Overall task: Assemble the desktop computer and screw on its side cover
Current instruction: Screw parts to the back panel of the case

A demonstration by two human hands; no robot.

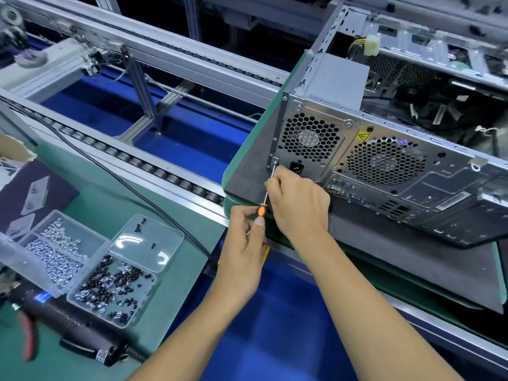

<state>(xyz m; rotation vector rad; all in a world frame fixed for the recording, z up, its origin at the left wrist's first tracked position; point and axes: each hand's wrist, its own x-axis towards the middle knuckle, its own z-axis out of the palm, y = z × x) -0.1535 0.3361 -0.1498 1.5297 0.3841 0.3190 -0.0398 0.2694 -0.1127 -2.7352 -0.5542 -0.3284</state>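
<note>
The computer case [384, 160] lies on its side on a dark mat on the green surface [165, 270], rear panel toward the person, so the screw [275, 160] at its lower corner is reachable. The left hand [244, 229] pinches the orange screwdriver [265, 198] handle to turn it. The right hand [299, 199] curls over the shaft, probably steadying the tip.
</note>
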